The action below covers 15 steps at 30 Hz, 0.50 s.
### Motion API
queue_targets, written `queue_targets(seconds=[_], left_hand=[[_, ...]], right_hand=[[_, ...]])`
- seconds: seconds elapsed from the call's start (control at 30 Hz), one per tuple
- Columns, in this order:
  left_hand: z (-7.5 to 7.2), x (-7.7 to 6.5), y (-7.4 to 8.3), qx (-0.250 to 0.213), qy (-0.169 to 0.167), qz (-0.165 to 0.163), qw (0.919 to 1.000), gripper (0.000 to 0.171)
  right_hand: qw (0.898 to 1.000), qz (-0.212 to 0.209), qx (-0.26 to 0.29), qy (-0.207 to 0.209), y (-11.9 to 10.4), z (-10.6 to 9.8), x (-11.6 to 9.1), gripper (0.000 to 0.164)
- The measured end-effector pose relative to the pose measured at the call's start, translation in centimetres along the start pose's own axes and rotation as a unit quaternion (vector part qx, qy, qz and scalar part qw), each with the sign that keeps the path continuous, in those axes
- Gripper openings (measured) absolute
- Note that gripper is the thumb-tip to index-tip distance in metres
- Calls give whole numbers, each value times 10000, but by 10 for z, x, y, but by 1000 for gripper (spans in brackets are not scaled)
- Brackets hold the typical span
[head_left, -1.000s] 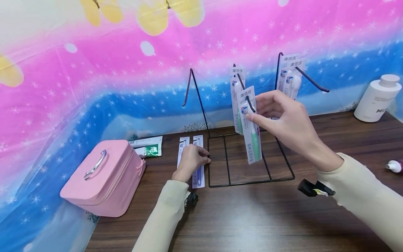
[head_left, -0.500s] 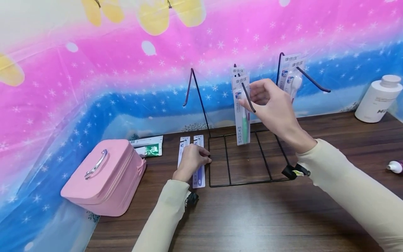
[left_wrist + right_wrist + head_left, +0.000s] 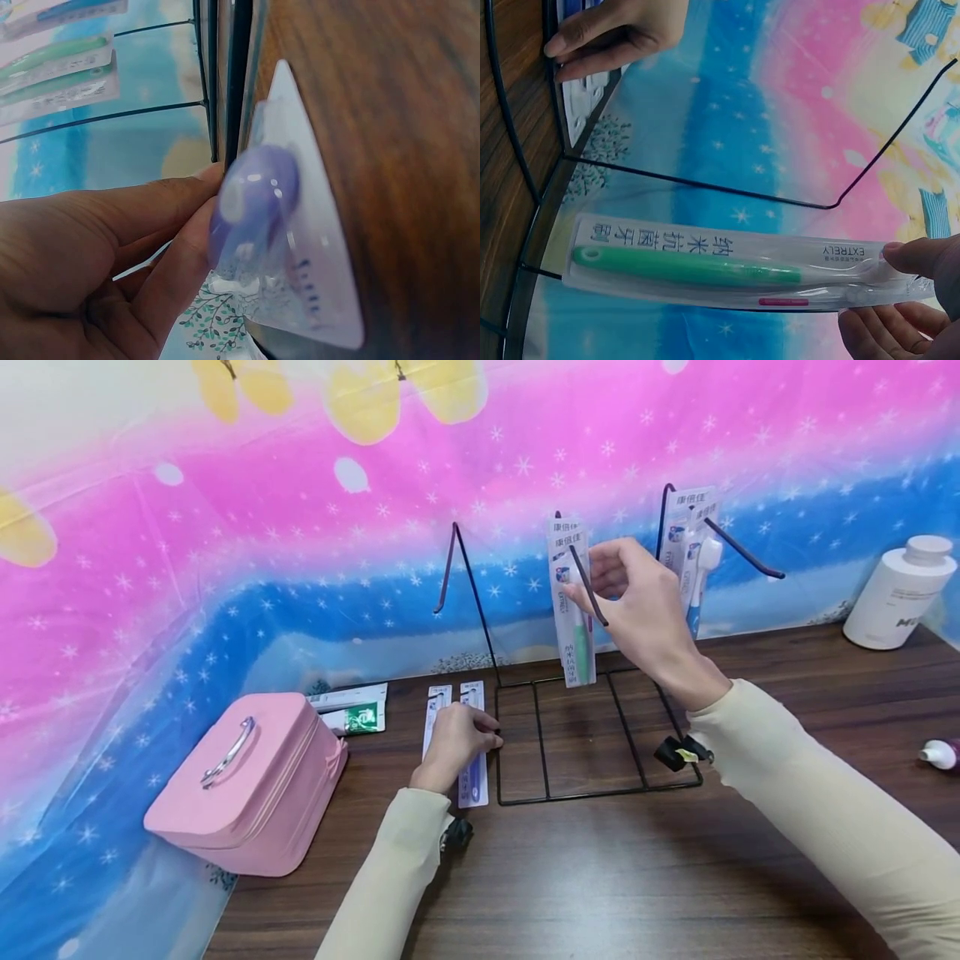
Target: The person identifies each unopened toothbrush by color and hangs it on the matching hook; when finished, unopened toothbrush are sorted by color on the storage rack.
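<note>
My right hand (image 3: 637,602) pinches a packaged toothbrush with a green handle (image 3: 690,264) near its top. The package hangs on the middle prong of a black wire display rack (image 3: 592,794), close in front of another packaged toothbrush on the same prong. Low on the left, my left hand (image 3: 454,739) pinches the rack's base wire between thumb and fingers. Beneath and beside that hand lie two packaged toothbrushes, one with a purple handle (image 3: 474,781); in the left wrist view its purple head cover (image 3: 255,195) sits right by the fingertips.
Packaged toothbrushes (image 3: 686,547) hang on the right prong; the left prong (image 3: 446,568) carries nothing. A pink case (image 3: 240,785) and toothpaste tubes (image 3: 360,718) are at left. At right stand a white bottle (image 3: 898,597) and a lying tube (image 3: 940,755).
My right hand has moved back and left, sliding the green toothbrush package along the middle prong toward the one behind it. My left hand has stayed at the base wire.
</note>
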State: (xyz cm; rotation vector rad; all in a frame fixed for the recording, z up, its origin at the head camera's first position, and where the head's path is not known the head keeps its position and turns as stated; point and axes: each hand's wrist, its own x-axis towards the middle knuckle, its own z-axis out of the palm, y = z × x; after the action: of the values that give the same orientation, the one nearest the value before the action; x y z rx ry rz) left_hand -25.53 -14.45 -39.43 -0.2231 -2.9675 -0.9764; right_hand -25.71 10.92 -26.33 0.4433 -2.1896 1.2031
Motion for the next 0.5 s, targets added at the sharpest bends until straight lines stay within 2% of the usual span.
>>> queue_targets(seconds=[0.3, 0.5], left_hand=[[0, 1, 1, 15, 11, 16, 10000, 17], [0, 0, 0, 9, 8, -14, 10000, 17]], right_hand=[[9991, -295, -290, -7, 0, -8, -13, 58], [9986, -340, -291, -285, 6, -22, -32, 50]])
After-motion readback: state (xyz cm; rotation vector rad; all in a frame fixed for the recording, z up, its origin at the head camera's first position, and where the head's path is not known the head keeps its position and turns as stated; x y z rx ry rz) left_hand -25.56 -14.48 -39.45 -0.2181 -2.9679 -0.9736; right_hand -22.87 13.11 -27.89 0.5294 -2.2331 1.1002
